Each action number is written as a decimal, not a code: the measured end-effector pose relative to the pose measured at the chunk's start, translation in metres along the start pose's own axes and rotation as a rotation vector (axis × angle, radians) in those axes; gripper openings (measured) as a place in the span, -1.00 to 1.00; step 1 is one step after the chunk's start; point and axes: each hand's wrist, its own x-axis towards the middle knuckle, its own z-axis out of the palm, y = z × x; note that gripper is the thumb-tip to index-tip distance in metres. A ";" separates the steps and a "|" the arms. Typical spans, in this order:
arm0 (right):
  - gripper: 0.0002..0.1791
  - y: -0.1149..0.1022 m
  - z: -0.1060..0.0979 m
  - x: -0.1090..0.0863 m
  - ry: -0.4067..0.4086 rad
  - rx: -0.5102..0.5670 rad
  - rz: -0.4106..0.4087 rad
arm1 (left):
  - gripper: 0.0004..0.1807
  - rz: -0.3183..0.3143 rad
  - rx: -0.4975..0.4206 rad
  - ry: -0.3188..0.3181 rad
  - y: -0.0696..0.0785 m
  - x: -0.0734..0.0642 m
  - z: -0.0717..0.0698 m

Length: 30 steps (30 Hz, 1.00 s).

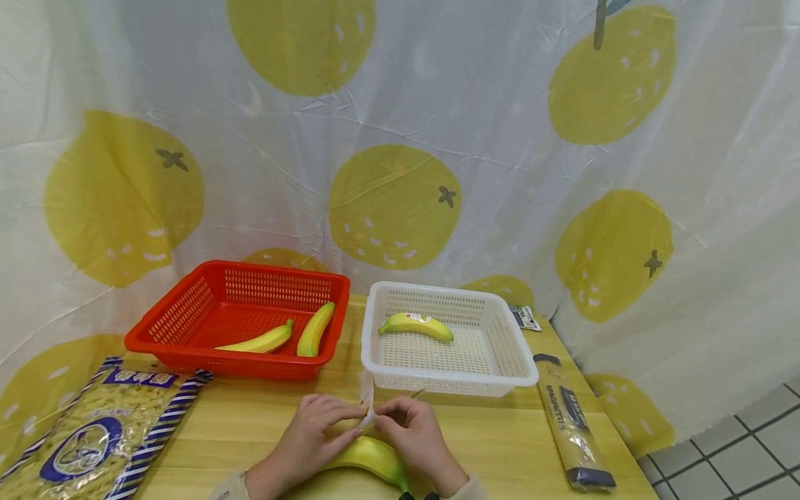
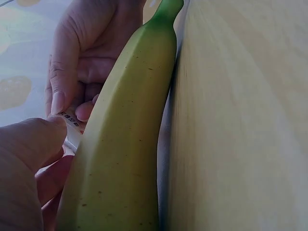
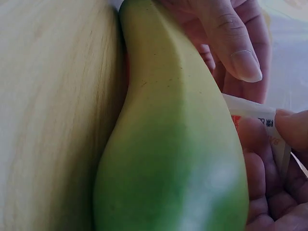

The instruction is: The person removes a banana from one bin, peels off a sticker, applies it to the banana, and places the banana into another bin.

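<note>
A yellow banana with green ends [image 1: 369, 458] [image 2: 115, 115] [image 3: 168, 115] lies on the table in front of me, under both hands. Just beyond it, my right hand [image 1: 415, 434] pinches a narrow white strip of printed labels [image 1: 367, 389] [image 3: 248, 107] between thumb and finger. My left hand [image 1: 312, 432] meets the strip from the left; its index fingertip touches the strip, while the thumb stands a little apart in the head view. The strip's lower part is partly hidden by fingers. No label shows on the visible side of this banana.
A red basket [image 1: 287, 274] holds two bananas, back left. Beside it, a white basket [image 1: 437, 380] holds one banana [image 1: 431, 326] bearing a label. A large pasta bag [image 1: 106, 430] lies left, a spaghetti pack [image 1: 571, 423] right. A small packet [image 1: 525, 318] sits behind the white basket.
</note>
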 end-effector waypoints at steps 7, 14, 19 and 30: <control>-0.83 0.007 0.000 -0.001 -0.078 0.008 -0.087 | -0.72 -0.006 -0.030 0.003 0.001 0.000 0.000; -0.82 0.011 0.002 -0.001 -0.112 0.023 -0.194 | -0.73 -0.034 -0.042 0.011 0.001 0.000 -0.002; -0.81 0.011 0.002 -0.002 -0.117 0.005 -0.165 | -0.67 -0.018 -0.050 0.035 0.002 0.000 -0.002; -0.80 0.008 0.002 -0.003 -0.121 -0.035 -0.147 | -0.65 0.027 -0.067 0.070 0.002 0.000 -0.002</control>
